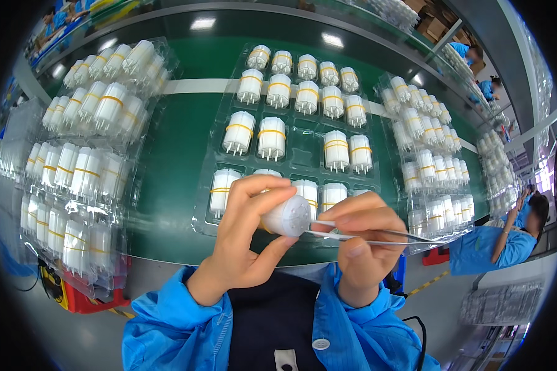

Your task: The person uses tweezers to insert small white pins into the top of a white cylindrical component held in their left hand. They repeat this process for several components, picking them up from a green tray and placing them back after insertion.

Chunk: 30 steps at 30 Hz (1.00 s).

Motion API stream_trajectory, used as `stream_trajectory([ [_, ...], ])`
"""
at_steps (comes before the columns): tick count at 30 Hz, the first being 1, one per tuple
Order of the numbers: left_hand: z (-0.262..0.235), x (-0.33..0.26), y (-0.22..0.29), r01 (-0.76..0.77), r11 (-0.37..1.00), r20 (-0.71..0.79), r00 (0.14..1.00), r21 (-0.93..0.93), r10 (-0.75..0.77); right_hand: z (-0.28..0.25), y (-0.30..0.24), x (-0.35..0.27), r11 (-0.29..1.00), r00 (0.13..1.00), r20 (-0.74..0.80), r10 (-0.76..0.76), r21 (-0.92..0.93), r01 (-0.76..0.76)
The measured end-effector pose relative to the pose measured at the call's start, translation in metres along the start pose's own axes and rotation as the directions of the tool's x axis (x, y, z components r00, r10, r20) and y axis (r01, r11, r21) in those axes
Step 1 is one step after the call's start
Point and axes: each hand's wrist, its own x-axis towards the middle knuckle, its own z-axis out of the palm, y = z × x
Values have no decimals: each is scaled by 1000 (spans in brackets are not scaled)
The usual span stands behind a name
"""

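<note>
Two hands were seen just in front of the clear tray (216, 133) on the green surface (179, 154). A white cylindrical part (286, 216) was gripped by the left hand (244, 238), near the tray's front edge. Metal tweezers (377, 236), tips touching the part, were pinched by the right hand (362, 247).

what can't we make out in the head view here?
- Tweezers tips: too fine against the white part to tell if they touch it.
- Part body: hidden by left hand fingers.
- Right hand grip: fingers cover the tweezers' handle.
- Left tray stacks: blurred near the rim.
- Front row of centre tray: behind both hands.
</note>
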Motion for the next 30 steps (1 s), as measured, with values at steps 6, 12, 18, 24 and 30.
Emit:
stream_trajectory([
  [6,22,-12,-22,-102,985,-212,975,-138,72,12,-4,-8,989,998,1,62,-131,-61],
  [12,15,-10,-7,-17,1000,-137,990,6,18,12,4,-4,976,998,14,54,-212,-50],
  [18,12,-8,-8,-64,994,-108,991,87,73,12,4,-3,971,998,43,42,-238,-31],
  [24,14,-9,-11,-78,992,-106,990,103,89,11,5,-2,965,997,59,40,-262,-23],
  [30,13,-10,-11,-67,995,-104,992,80,76,9,6,-2,970,996,76,52,-240,-33],
])
